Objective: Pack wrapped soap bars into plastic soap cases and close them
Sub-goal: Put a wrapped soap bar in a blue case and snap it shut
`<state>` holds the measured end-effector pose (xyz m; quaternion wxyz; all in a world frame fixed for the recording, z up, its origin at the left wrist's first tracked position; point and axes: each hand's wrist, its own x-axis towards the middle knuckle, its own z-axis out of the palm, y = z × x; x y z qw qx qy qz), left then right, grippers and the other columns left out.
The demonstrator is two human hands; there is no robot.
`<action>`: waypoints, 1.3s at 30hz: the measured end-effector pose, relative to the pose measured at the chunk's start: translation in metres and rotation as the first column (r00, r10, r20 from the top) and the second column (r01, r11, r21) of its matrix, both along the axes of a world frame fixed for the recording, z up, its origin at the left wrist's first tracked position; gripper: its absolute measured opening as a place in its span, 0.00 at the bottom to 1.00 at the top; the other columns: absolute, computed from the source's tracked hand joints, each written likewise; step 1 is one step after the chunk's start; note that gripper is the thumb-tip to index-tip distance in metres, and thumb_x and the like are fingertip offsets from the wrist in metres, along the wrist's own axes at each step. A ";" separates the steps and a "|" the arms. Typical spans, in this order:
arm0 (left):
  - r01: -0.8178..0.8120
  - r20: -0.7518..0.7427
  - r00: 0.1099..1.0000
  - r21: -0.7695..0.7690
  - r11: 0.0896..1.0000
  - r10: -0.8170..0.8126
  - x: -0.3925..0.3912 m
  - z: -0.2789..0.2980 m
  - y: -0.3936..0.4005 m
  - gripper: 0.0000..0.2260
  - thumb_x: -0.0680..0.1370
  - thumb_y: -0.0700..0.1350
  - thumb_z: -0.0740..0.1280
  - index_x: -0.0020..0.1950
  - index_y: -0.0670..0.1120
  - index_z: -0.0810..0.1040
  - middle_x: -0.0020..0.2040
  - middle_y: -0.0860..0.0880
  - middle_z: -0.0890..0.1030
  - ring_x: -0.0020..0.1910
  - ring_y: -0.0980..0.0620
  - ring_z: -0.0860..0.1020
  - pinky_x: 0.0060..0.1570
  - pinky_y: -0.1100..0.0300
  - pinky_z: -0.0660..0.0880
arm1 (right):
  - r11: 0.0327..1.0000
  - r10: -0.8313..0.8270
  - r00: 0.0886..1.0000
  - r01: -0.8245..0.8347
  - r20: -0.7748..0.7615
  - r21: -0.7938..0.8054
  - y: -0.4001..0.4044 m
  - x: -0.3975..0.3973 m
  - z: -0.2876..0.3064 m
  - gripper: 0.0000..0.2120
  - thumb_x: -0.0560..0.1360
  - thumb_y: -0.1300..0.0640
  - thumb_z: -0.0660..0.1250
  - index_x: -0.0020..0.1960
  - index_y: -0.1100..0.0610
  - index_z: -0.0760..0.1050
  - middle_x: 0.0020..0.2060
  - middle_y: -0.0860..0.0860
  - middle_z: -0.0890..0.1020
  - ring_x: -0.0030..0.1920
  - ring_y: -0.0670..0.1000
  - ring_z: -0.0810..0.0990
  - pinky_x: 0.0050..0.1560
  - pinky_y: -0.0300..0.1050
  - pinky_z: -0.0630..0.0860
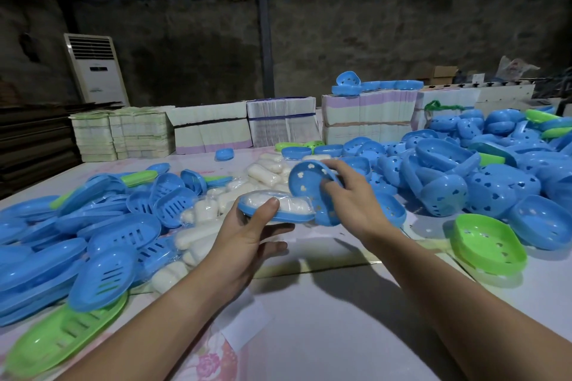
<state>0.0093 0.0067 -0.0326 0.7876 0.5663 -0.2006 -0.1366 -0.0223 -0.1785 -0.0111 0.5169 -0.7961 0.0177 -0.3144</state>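
left hand (247, 235) grips blue case base (278, 216) above mid tabletop (325, 328), thumb on top; wrapped soap bar (280, 203) sits inside it. right hand (349, 195) pinches blue lid (312, 187), tilted, its lower edge touching the base's right end, case not closed. slotted trays (117, 238) heaped along left edge, perforated lids (464, 176) piled toward far right corner, loose wrapped soaps (266, 173) between. green lid (487, 244) near right edge. left fingers under base mostly hidden.
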 end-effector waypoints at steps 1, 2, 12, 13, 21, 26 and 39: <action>-0.004 0.009 1.000 -0.004 1.000 0.004 0.000 0.001 0.000 0.27 0.67 0.54 0.73 0.64 0.46 0.75 0.54 0.43 0.86 0.50 0.46 0.86 0.43 0.48 0.80 | 0.995 0.098 0.995 -0.097 -0.019 0.034 0.005 -0.001 -0.001 0.15 0.79 0.60 0.61 0.59 0.42 0.76 0.47 0.39 0.81 0.46 0.41 0.79 0.47 0.41 0.77; -0.007 0.022 1.000 -0.006 1.000 0.008 0.000 0.001 0.000 0.27 0.68 0.55 0.72 0.64 0.46 0.75 0.54 0.44 0.86 0.51 0.46 0.85 0.41 0.50 0.80 | 0.984 0.175 0.984 -0.173 -0.037 0.053 0.008 -0.003 -0.001 0.16 0.79 0.58 0.63 0.60 0.39 0.75 0.48 0.36 0.80 0.48 0.40 0.79 0.48 0.38 0.77; -0.028 -0.011 1.000 -0.050 0.998 0.028 0.003 0.008 0.002 0.22 0.69 0.55 0.71 0.58 0.46 0.77 0.52 0.44 0.87 0.51 0.50 0.86 0.37 0.58 0.82 | 0.894 0.419 0.908 -0.406 -0.031 0.190 0.013 -0.006 0.001 0.23 0.69 0.50 0.70 0.62 0.36 0.77 0.61 0.48 0.79 0.61 0.49 0.79 0.61 0.53 0.76; -0.025 -0.006 1.000 -0.055 0.998 0.024 0.004 0.008 0.002 0.21 0.68 0.55 0.71 0.57 0.47 0.77 0.50 0.46 0.87 0.49 0.51 0.86 0.37 0.59 0.82 | 0.888 0.427 0.904 -0.415 -0.021 0.198 0.012 -0.005 0.000 0.24 0.68 0.51 0.71 0.63 0.37 0.77 0.61 0.47 0.79 0.60 0.50 0.80 0.60 0.52 0.76; -0.001 0.008 1.000 -0.084 0.996 0.002 0.008 0.006 0.003 0.20 0.67 0.56 0.71 0.54 0.47 0.76 0.44 0.49 0.87 0.45 0.52 0.86 0.37 0.60 0.82 | 0.883 0.441 0.897 -0.436 0.008 0.173 0.014 -0.006 -0.002 0.26 0.62 0.50 0.75 0.59 0.37 0.79 0.57 0.39 0.81 0.53 0.48 0.83 0.47 0.38 0.77; 0.030 0.000 1.000 -0.066 0.997 -0.030 0.003 0.007 0.002 0.25 0.70 0.56 0.70 0.61 0.42 0.76 0.47 0.47 0.87 0.44 0.50 0.86 0.40 0.60 0.82 | 0.894 0.413 0.910 -0.414 0.046 0.171 0.011 -0.005 0.000 0.27 0.61 0.51 0.75 0.59 0.36 0.79 0.60 0.39 0.80 0.61 0.49 0.79 0.58 0.49 0.78; 0.141 -0.024 0.990 -0.051 0.989 -0.142 -0.001 0.008 0.001 0.28 0.76 0.55 0.66 0.71 0.39 0.72 0.61 0.38 0.83 0.59 0.41 0.83 0.55 0.54 0.81 | 0.876 0.455 0.890 -0.443 -0.020 0.192 0.017 -0.005 -0.009 0.26 0.71 0.67 0.73 0.65 0.48 0.76 0.58 0.47 0.81 0.56 0.38 0.81 0.50 0.31 0.76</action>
